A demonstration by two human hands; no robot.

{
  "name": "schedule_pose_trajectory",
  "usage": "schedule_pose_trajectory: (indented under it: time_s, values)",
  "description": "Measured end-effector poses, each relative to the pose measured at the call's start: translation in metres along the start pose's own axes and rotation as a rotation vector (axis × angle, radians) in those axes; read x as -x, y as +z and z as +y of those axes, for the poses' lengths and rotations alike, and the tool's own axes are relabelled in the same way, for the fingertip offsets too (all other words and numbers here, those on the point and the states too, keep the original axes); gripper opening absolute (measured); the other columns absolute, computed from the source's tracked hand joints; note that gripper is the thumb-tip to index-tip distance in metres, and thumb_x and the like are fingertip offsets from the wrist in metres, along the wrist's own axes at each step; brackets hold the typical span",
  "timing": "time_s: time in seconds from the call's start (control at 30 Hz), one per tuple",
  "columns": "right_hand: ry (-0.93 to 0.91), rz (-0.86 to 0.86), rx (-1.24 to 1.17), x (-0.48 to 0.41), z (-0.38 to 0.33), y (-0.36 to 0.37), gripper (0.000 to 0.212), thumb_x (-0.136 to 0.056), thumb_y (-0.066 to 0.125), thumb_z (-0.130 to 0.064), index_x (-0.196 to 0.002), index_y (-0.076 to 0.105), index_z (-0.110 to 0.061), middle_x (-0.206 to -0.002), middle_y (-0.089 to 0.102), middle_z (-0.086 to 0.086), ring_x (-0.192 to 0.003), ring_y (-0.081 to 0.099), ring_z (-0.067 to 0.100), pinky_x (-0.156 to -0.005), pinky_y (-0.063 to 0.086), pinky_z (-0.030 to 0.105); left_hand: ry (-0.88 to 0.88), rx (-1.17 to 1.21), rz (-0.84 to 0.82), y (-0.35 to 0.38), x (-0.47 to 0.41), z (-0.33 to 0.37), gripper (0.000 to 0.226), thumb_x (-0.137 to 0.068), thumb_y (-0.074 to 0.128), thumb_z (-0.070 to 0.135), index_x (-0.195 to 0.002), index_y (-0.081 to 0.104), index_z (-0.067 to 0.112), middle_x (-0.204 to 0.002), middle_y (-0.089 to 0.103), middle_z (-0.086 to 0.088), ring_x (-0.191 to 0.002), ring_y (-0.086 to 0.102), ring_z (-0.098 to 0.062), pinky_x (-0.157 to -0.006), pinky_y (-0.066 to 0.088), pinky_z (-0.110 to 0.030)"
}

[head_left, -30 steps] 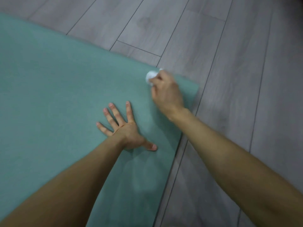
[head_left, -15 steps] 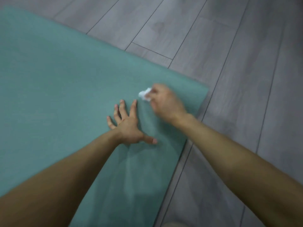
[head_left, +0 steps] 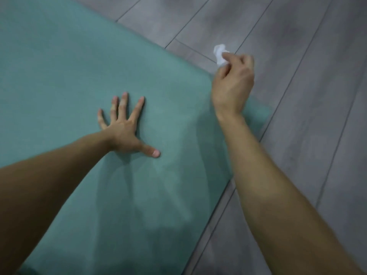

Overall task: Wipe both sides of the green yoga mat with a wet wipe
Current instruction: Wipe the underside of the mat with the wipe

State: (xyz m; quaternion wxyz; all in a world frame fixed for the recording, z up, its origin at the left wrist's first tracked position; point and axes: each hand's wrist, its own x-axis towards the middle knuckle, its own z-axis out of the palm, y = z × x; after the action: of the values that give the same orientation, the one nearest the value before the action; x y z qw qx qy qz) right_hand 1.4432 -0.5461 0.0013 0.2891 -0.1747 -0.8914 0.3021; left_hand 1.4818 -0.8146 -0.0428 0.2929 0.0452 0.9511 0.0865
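Pinching the balled wet wipe [head_left: 219, 54] at 1 o'clock, just off the far edge of the green yoga mat [head_left: 59, 66], the right hand [head_left: 232, 84] should land flat and overlap strokes while the splayed left hand [head_left: 123, 128] pins the mat.

Green yoga mat [head_left: 59, 76] lies flat; crumpled white wet wipe [head_left: 219, 54] past its edge.

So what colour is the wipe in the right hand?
The wet wipe is white, clearest in the head view.
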Motion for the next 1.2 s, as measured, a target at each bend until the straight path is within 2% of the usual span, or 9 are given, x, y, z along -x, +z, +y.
schedule_pose_trajectory:
  time_s: [0.07, 0.2, 0.37, 0.43, 0.6, 0.77, 0.9, 1.03, 1.2]
  values:
    - [0.009, -0.203, 0.027, 0.021, -0.009, 0.022, 0.031, -0.095, 0.052, -0.007, -0.113, 0.077, -0.009, -0.107, 0.061, 0.014, -0.092, 0.065, 0.032, -0.081, 0.043, 0.032, 0.015, 0.015, 0.036, 0.002, 0.002, -0.001, 0.171, -0.016, 0.062, 0.109, -0.151, -0.031, 0.060, -0.167, -0.040, 0.001, -0.154, -0.038, -0.024, -0.121, -0.016, -0.069]
    - [-0.497, -0.805, 0.015, 0.096, -0.033, 0.040, 0.028, -0.100, 0.052, -0.016, -0.114, 0.075, -0.010, -0.103, 0.061, 0.015, -0.092, 0.064, 0.038, -0.077, 0.046, 0.039, 0.035, 0.031, 0.059, 0.004, 0.002, -0.002, 0.169, -0.018, 0.064, 0.108, -0.153, -0.027, 0.060, -0.168, -0.039, 0.003, -0.154, -0.038, -0.023, -0.120, -0.017, -0.068]
    - [-0.086, -0.111, 0.056, 0.013, -0.007, 0.029, 0.032, -0.089, 0.050, -0.012, -0.104, 0.078, -0.007, -0.102, 0.063, 0.015, -0.088, 0.064, 0.034, -0.079, 0.050, 0.039, 0.027, 0.046, 0.056, 0.004, 0.002, -0.004, 0.172, -0.017, 0.066, 0.106, -0.154, -0.026, 0.059, -0.169, -0.037, 0.002, -0.154, -0.038, -0.024, -0.120, -0.018, -0.069]
    - [0.038, -0.148, 0.077, 0.011, -0.007, 0.036, 0.030, -0.092, 0.049, -0.010, -0.108, 0.073, -0.005, -0.107, 0.063, 0.016, -0.093, 0.063, 0.037, -0.083, 0.051, 0.040, 0.023, 0.043, 0.038, 0.003, 0.002, -0.003, 0.172, -0.016, 0.066, 0.106, -0.154, -0.027, 0.059, -0.168, -0.039, 0.002, -0.153, -0.039, -0.024, -0.120, -0.018, -0.069]
    - [-0.542, -0.797, 0.076, 0.067, -0.033, 0.044, 0.031, -0.093, 0.054, -0.013, -0.109, 0.079, -0.009, -0.106, 0.062, 0.016, -0.095, 0.065, 0.040, -0.084, 0.054, 0.046, 0.032, 0.043, 0.022, 0.003, 0.003, -0.003, 0.170, -0.020, 0.068, 0.106, -0.153, -0.028, 0.059, -0.166, -0.042, 0.003, -0.152, -0.041, -0.024, -0.119, -0.019, -0.069]
    - [-0.149, -0.182, 0.061, 0.003, -0.011, 0.041, 0.034, -0.093, 0.049, -0.005, -0.112, 0.077, -0.008, -0.108, 0.063, 0.013, -0.095, 0.064, 0.032, -0.086, 0.054, 0.040, 0.027, 0.051, 0.026, 0.003, 0.003, -0.004, 0.171, -0.021, 0.072, 0.103, -0.154, -0.027, 0.058, -0.167, -0.040, 0.002, -0.153, -0.040, -0.024, -0.119, -0.020, -0.069]
    - [-0.279, -0.437, 0.158, 0.032, -0.017, 0.062, 0.035, -0.104, 0.045, -0.007, -0.131, 0.066, -0.003, -0.124, 0.059, 0.017, -0.114, 0.056, 0.036, -0.093, 0.052, 0.047, 0.022, 0.053, 0.024, 0.003, 0.002, -0.004, 0.171, -0.016, 0.067, 0.105, -0.153, -0.027, 0.060, -0.167, -0.040, 0.003, -0.153, -0.040, -0.024, -0.120, -0.019, -0.068]
    - [-0.145, -0.290, 0.226, 0.075, 0.043, -0.006, 0.038, -0.091, 0.057, 0.002, -0.120, 0.076, -0.012, -0.101, 0.057, 0.013, -0.090, 0.057, 0.035, -0.075, 0.052, 0.042, 0.026, 0.050, 0.019, 0.004, 0.000, -0.004, 0.172, -0.016, 0.067, 0.105, -0.153, -0.027, 0.059, -0.167, -0.041, 0.003, -0.152, -0.041, -0.024, -0.119, -0.020, -0.068]
    - [-0.142, -0.274, 0.095, 0.085, 0.023, 0.020, 0.037, -0.094, 0.055, 0.008, -0.127, 0.069, 0.000, -0.111, 0.059, 0.022, -0.102, 0.061, 0.043, -0.099, 0.053, 0.046, 0.024, 0.039, 0.008, 0.001, 0.001, -0.003, 0.173, -0.016, 0.066, 0.106, -0.152, -0.029, 0.059, -0.166, -0.043, 0.002, -0.152, -0.041, -0.025, -0.119, -0.020, -0.069]
